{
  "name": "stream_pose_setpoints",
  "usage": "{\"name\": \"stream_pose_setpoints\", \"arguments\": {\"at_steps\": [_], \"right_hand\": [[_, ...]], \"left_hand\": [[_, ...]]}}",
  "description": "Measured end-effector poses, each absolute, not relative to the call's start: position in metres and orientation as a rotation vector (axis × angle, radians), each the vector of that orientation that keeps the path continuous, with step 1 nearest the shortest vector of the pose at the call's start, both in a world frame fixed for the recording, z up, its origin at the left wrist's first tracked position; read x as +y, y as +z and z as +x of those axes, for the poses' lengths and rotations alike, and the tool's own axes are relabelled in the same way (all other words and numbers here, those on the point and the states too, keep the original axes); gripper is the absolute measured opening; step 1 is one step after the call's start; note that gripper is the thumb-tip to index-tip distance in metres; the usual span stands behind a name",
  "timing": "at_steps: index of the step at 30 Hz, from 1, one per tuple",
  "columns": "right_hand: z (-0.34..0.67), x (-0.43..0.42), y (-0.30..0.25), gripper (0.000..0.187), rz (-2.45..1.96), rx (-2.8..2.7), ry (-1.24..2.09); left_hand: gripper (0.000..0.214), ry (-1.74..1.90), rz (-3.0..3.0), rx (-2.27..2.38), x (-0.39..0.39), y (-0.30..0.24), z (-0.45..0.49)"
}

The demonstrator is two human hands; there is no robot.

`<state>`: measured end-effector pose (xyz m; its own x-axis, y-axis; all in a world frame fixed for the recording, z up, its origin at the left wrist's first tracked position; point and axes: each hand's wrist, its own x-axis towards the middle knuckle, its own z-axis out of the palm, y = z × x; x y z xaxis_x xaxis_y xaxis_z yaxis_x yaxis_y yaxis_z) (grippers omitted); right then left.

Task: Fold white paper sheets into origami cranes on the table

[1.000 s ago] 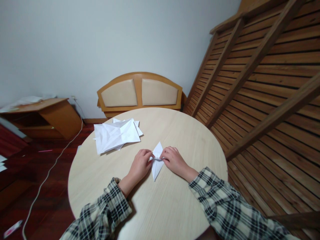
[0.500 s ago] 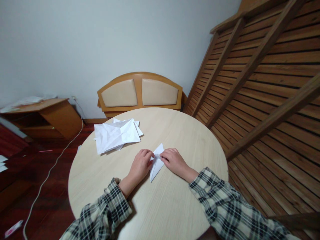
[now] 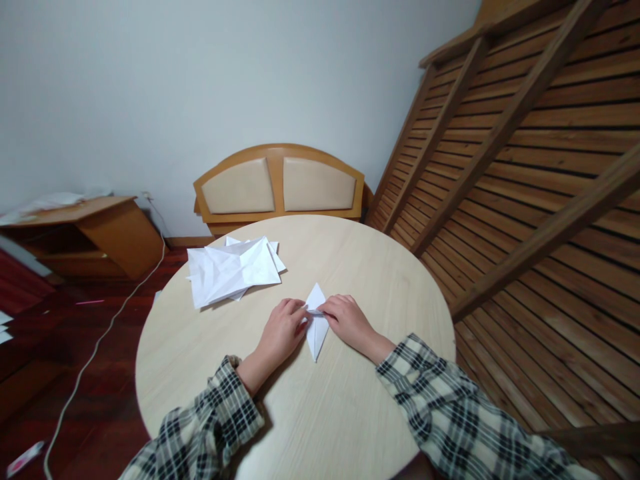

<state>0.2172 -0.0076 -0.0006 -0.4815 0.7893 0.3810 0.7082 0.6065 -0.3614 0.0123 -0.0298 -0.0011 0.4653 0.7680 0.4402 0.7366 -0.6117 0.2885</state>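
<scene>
A small white folded paper [image 3: 317,327], shaped like a narrow kite with points at both ends, lies on the round pale wooden table [image 3: 350,413]. My left hand [image 3: 280,332] pinches its left side with curled fingers. My right hand [image 3: 346,321] pinches its right side near the middle crease. Both hands rest on the tabletop, and plaid sleeves cover both forearms.
A loose pile of creased white paper sheets [image 3: 231,270] lies at the table's far left. A wooden chair with padded back [image 3: 280,183] stands behind the table. A slatted wooden frame [image 3: 525,167] leans on the right. A low cabinet [image 3: 90,233] and a white cable [image 3: 100,340] are on the left floor.
The folded paper has turned slightly: its lower tip swung from the left back to the right, and its top point stands more upright. Both hands stay pinched on it.
</scene>
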Motion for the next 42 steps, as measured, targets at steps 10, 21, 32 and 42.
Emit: {"name": "stream_pose_setpoints", "arguments": {"at_steps": [10, 21, 32, 42], "right_hand": [[0.222, -0.009, -0.001, 0.029, -1.115, -2.335, 0.278], [0.224, -0.020, 0.010, 0.032, -1.091, -2.404, 0.278], [0.225, -0.023, 0.013, 0.029, -1.121, -2.349, 0.291], [0.223, -0.025, 0.008, 0.028, -1.151, -2.356, 0.249]], "left_hand": [[0.016, 0.875, 2.569, 1.354, -0.030, 0.001, 0.014], [0.027, 0.674, 2.735, 1.354, -0.036, 0.012, 0.013], [0.033, 0.605, 2.724, 1.292, -0.045, 0.017, 0.020], [0.032, 0.565, 2.656, 1.327, -0.046, 0.019, 0.023]]}}
